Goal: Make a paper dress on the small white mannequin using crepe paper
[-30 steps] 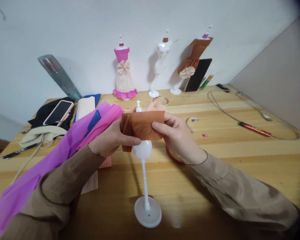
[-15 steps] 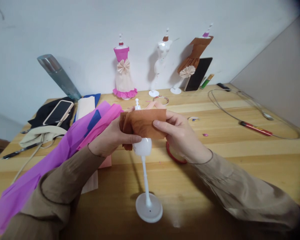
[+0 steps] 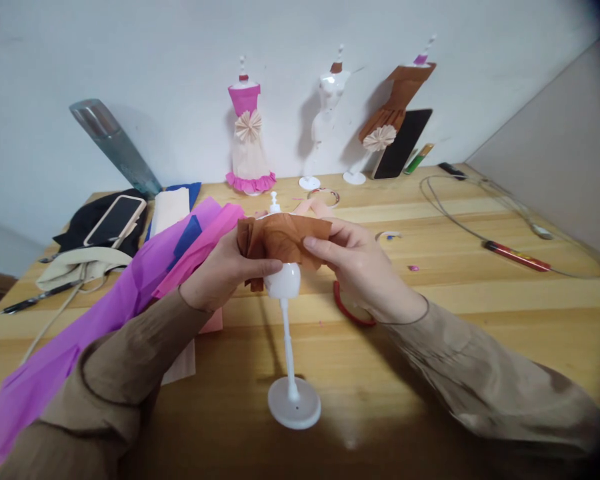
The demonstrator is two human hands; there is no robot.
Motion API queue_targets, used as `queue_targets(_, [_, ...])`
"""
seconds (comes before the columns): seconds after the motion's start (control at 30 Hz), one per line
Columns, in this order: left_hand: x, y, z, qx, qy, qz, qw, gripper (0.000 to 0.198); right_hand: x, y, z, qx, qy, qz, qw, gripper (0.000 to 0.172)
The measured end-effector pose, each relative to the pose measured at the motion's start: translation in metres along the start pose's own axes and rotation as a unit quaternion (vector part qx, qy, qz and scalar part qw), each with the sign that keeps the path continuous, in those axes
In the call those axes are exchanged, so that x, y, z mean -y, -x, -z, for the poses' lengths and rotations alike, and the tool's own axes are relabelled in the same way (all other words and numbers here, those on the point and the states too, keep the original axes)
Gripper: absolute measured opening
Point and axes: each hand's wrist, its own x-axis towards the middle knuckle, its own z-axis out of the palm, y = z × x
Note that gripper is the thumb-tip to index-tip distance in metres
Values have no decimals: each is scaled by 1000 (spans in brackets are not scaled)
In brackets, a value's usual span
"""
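Observation:
A small white mannequin (image 3: 284,283) on a thin stand with a round base faces me in the middle. Brown crepe paper (image 3: 285,239) lies across the front of its torso; the knob at its neck pokes out above. On the left side, my left hand (image 3: 225,267) grips the bunched paper and the torso, its thumb along the paper's lower edge. My right hand (image 3: 353,263) pinches the paper's right end between thumb and fingers. Most of the torso is hidden by the paper, and the left fingertips are behind it.
Purple crepe paper (image 3: 100,323) and pink sheets lie left, near a phone (image 3: 116,220) and a spray bottle (image 3: 115,147). Along the wall stand a pink-dressed mannequin (image 3: 247,137), a bare mannequin (image 3: 329,110) and a brown-dressed mannequin (image 3: 405,93). A red-handled tool (image 3: 517,257) with a cable lies right.
The brown paper's right part has gone from flat to curved and creased around the torso. The mannequin's base has shifted slightly up in view. Both hands keep their hold.

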Motion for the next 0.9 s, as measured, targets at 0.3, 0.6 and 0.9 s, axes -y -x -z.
queue_targets(0.3, [0, 3, 1, 6, -6, 13, 1000, 52, 0, -1, 2, 9, -43, 15, 999, 17])
queue_targets(0.6, [1, -1, 2, -3, -2, -9, 1000, 44, -1, 1, 3, -12, -7, 21, 1000, 14])
queue_targets(0.9, [0, 0, 2, 15, 14, 11, 1000, 47, -2, -1, 2, 9, -39, 15, 999, 20])
